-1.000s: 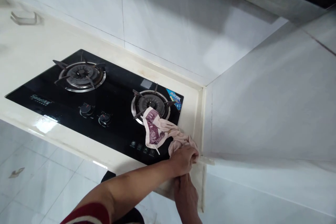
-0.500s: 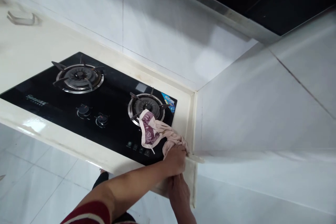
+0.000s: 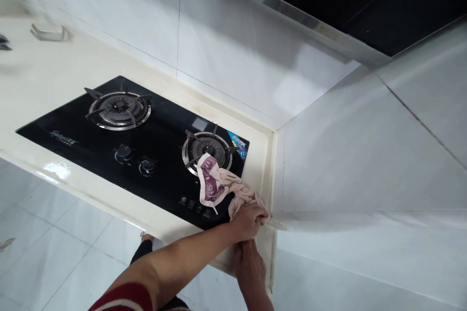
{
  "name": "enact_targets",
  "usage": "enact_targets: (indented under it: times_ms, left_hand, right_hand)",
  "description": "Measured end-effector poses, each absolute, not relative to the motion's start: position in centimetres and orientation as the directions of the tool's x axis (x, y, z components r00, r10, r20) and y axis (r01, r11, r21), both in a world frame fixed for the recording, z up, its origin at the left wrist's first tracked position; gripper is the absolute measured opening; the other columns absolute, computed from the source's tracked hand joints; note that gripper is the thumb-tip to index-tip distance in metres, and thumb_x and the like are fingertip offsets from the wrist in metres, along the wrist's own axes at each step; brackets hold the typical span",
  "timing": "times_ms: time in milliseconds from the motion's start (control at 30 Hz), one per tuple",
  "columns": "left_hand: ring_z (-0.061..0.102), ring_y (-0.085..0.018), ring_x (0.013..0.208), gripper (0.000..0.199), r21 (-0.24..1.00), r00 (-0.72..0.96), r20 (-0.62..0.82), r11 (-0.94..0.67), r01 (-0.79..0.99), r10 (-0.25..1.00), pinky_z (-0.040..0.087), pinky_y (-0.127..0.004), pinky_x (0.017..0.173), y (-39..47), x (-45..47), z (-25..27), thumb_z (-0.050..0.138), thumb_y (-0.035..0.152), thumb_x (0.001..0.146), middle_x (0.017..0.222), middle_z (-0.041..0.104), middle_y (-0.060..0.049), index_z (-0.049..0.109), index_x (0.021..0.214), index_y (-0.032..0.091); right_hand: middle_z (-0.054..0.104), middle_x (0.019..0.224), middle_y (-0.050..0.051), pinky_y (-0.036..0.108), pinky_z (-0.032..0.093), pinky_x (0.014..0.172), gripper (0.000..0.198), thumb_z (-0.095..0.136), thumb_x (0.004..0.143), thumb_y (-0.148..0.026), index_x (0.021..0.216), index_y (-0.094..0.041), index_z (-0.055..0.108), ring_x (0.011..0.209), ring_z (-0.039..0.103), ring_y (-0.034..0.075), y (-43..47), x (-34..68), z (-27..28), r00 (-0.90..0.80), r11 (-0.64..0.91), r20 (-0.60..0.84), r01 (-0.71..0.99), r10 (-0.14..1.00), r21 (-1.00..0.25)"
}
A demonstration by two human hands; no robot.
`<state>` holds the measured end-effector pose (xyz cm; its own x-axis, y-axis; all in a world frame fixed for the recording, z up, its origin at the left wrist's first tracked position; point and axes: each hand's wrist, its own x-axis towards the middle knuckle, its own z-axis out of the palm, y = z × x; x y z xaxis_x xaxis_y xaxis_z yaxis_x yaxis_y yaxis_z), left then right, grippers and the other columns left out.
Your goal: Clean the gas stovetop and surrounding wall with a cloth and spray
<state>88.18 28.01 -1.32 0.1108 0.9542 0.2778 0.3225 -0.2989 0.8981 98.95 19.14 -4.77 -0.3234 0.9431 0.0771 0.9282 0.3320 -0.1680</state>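
While the left forearm slants in from the lower left past the stove's (image 3: 170,124) front right corner, bare below a dark red sleeve (image 3: 127,295) with a pale band, the left hand (image 3: 248,222) stands just beyond that corner, closed around the bunched end of a cloth (image 3: 245,194). The right hand (image 3: 251,263) is on the near side of the left one, in front of the same corner; it reaches away from the body, its fingertips running under the left wrist, so I cannot tell whether it is open or gripping anything. The cloth stretches from the left hand onto the stove's front right part, its far tip against the near side of the stove's right burner (image 3: 208,149). It is pale pink, twisted and wrinkled towards the hand and spread flatter at the far end, where a purple panel (image 3: 210,182) with light markings shows inside a pale border. A thin pale strip (image 3: 214,208) hangs from its near edge onto the black glass. The cream tabletop (image 3: 109,197) surrounds the stove.
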Motion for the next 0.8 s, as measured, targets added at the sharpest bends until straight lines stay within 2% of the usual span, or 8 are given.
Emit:
enact_targets:
  times_ms: [100, 267, 433, 533, 633, 733, 800]
  left_hand:
    - [0.061, -0.018, 0.109, 0.029, 0.882, 0.118, 0.308, -0.33, 0.336, 0.944, 0.045, -0.032, 0.1, 27.8, 88.1, -1.4, 0.05, 0.007, 0.083, 0.111, 0.07, -0.01, 0.067, 0.105, 0.014]
    - [0.059, -0.019, 0.108, 0.028, 0.742, 0.224, 0.286, -0.363, 0.563, 0.932, 0.043, -0.03, 0.099, 27.4, 87.5, -1.0, 0.052, 0.01, 0.085, 0.112, 0.068, -0.01, 0.063, 0.111, 0.013]
    - [0.055, -0.027, 0.111, 0.017, 0.65, 0.281, 0.245, -0.373, 0.662, 0.928, 0.037, -0.042, 0.1, 27.0, 87.0, -0.4, 0.054, 0.019, 0.086, 0.111, 0.066, -0.012, 0.066, 0.098, 0.015]
    - [0.047, -0.031, 0.121, 0.028, 0.516, 0.278, 0.214, -0.351, 0.782, 0.936, 0.031, -0.048, 0.104, 27.3, 86.4, 0.1, 0.049, 0.024, 0.091, 0.127, 0.06, -0.015, 0.064, 0.113, 0.015]
    - [0.042, -0.032, 0.128, 0.042, 0.404, 0.261, 0.193, -0.319, 0.857, 0.946, 0.028, -0.05, 0.105, 28.6, 86.1, 0.7, 0.041, 0.024, 0.095, 0.141, 0.051, -0.016, 0.053, 0.133, 0.014]
    - [0.037, -0.032, 0.133, 0.05, 0.324, 0.222, 0.165, -0.266, 0.908, 0.961, 0.028, -0.049, 0.106, 30.1, 86.5, 1.4, 0.043, 0.028, 0.093, 0.146, 0.047, -0.015, 0.047, 0.141, 0.015]
    - [0.031, -0.034, 0.139, 0.053, 0.256, 0.203, 0.149, -0.236, 0.937, 0.968, 0.028, -0.049, 0.107, 30.6, 86.8, 1.6, 0.045, 0.029, 0.093, 0.152, 0.041, -0.014, 0.046, 0.143, 0.016]
  right_hand:
    - [0.057, 0.132, 0.021, 0.035, 0.051, 0.071, 0.042, 0.03, 0.096, -0.021, 0.132, -0.009, 0.05, 0.094, 0.067, 0.027, 19.1, 99.0, -4.8, -0.329, 0.341, 0.096, 0.923, 0.94, -0.177]
    - [0.058, 0.13, 0.021, 0.034, 0.051, 0.07, 0.043, 0.032, 0.096, -0.022, 0.134, -0.009, 0.048, 0.091, 0.068, 0.026, 19.3, 99.2, -5.1, -0.322, 0.334, 0.094, 0.925, 0.942, -0.18]
    - [0.056, 0.132, 0.02, 0.034, 0.051, 0.073, 0.042, 0.032, 0.095, -0.019, 0.132, -0.01, 0.05, 0.095, 0.067, 0.026, 19.2, 98.9, -5.0, -0.326, 0.341, 0.113, 0.924, 0.939, -0.174]
    - [0.055, 0.131, 0.02, 0.036, 0.053, 0.077, 0.043, 0.031, 0.096, -0.02, 0.132, -0.011, 0.052, 0.1, 0.065, 0.027, 18.6, 98.5, -4.6, -0.33, 0.354, 0.143, 0.914, 0.933, -0.2]
    - [0.052, 0.133, 0.02, 0.038, 0.053, 0.082, 0.048, 0.032, 0.096, -0.022, 0.142, -0.013, 0.046, 0.106, 0.063, 0.028, 18.0, 98.2, -4.1, -0.312, 0.345, 0.163, 0.903, 0.936, -0.256]
    - [0.047, 0.138, 0.019, 0.038, 0.052, 0.089, 0.053, 0.032, 0.096, -0.021, 0.148, -0.015, 0.04, 0.116, 0.057, 0.027, 18.1, 97.9, -3.3, -0.311, 0.353, 0.176, 0.876, 0.934, -0.329]
    - [0.049, 0.135, 0.017, 0.036, 0.052, 0.089, 0.053, 0.033, 0.095, -0.019, 0.147, -0.016, 0.042, 0.115, 0.057, 0.025, 18.4, 97.9, -2.7, -0.315, 0.361, 0.179, 0.853, 0.932, -0.378]
